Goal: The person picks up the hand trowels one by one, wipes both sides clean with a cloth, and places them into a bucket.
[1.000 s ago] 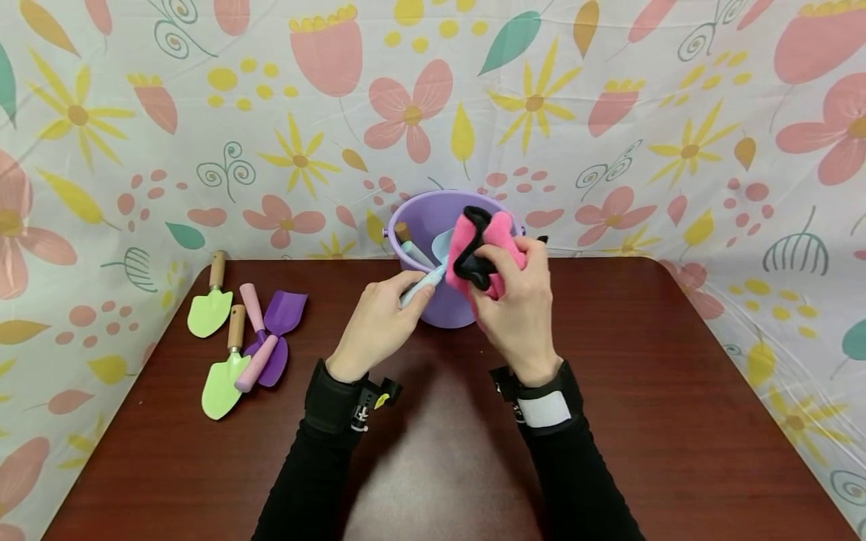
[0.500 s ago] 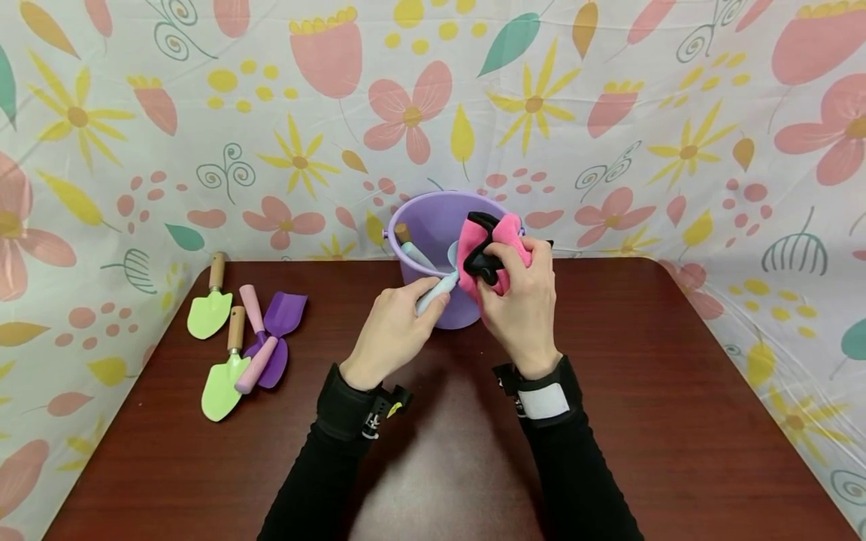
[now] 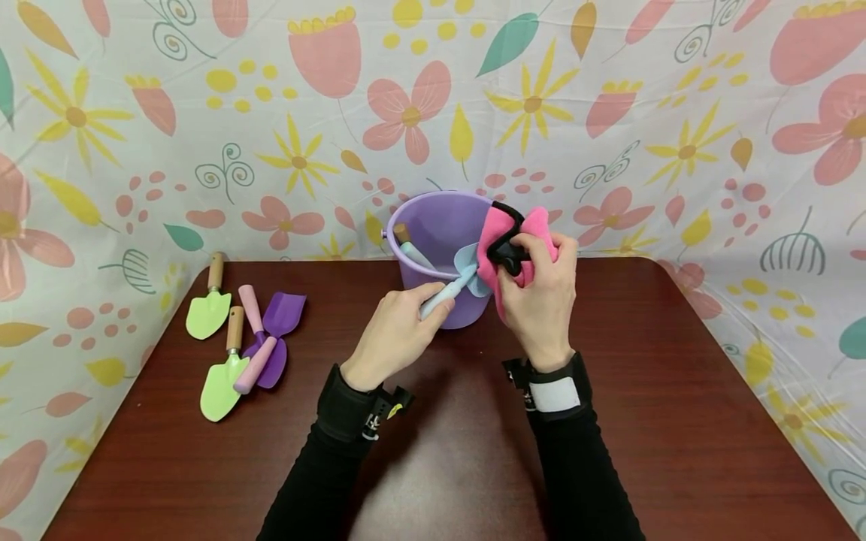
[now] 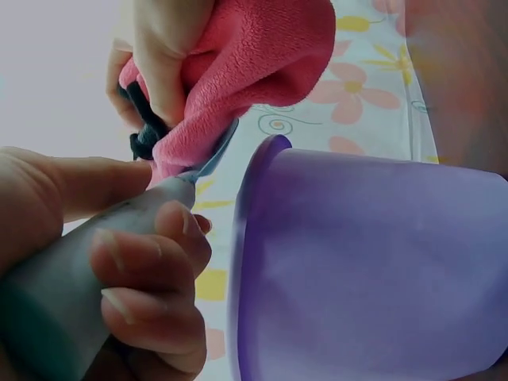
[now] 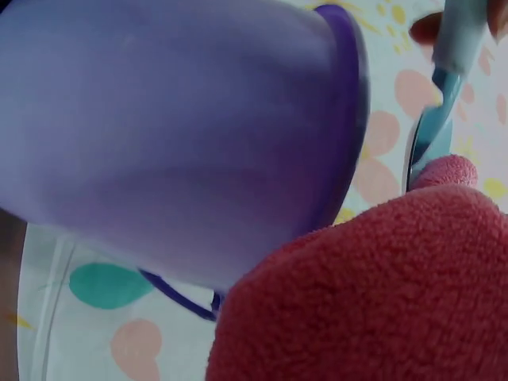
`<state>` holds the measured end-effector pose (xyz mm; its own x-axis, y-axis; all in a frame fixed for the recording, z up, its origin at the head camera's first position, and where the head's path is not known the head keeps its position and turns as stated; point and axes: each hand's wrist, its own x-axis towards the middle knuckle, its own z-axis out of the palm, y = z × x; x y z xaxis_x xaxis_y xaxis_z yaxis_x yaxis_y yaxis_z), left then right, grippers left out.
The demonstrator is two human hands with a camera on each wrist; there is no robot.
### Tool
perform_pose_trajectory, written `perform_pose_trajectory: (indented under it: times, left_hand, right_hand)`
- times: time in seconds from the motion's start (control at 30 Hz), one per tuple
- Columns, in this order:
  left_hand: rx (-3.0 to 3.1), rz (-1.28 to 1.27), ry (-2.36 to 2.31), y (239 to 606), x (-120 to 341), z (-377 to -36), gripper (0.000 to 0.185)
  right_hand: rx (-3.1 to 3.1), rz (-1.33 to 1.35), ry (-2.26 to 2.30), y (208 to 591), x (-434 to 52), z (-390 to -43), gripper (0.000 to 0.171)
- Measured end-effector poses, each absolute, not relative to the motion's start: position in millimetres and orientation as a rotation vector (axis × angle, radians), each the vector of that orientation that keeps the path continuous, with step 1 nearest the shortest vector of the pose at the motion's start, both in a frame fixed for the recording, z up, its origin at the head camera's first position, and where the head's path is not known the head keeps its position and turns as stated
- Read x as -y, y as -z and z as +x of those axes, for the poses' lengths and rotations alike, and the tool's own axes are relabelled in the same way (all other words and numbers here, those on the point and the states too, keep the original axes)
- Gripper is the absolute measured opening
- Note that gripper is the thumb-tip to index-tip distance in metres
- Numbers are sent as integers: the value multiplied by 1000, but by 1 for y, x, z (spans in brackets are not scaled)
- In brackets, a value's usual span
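A purple bucket [image 3: 467,312] stands upright at the middle of the table's [image 3: 690,421] far edge, with two handles [image 3: 416,255] leaning inside. Toward the left edge, near the far left corner, lie two green trowels [image 3: 224,387] and two purple shovels [image 3: 284,313], the shovels overlapping. The blue shovel [image 3: 447,294] slants in front of the bucket's near rim, hiding part of it. Pink cloth [image 3: 489,252] covers some of the blade; in the right wrist view it hides the fingers. The left hand [image 3: 389,330] curls round the blue handle; the right hand [image 3: 541,304] pinches the black-banded cloth against the blade.
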<state>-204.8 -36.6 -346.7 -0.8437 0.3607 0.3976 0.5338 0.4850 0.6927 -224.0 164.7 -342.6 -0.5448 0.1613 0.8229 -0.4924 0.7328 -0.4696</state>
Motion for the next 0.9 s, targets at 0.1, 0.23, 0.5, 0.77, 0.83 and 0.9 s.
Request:
perform_pose_trajectory:
  times: [0.1, 0.23, 0.5, 0.77, 0.83, 0.9]
  left_hand:
    - [2536, -810, 1296, 347, 37, -204, 10]
    - [2539, -856, 1299, 347, 39, -204, 9]
    - [2549, -895, 1406, 344, 45, -204, 19]
    - [2438, -996, 1673, 338, 49, -202, 16]
    - [2422, -1021, 1744, 338, 48, -201, 16]
    - [2402, -1048, 1838, 338, 48, -201, 16]
  right_hand:
    - [1946, 221, -883, 340, -172, -224, 26]
    - [1882, 188, -937, 335, -182, -225, 25]
    - [1858, 10, -1021, 328, -206, -223, 24]
    - [1743, 95, -1591, 315, -207, -210, 25]
    - [1668, 148, -1820, 317, -204, -211, 25]
    - [1634, 179, -1986, 321, -200, -214, 24]
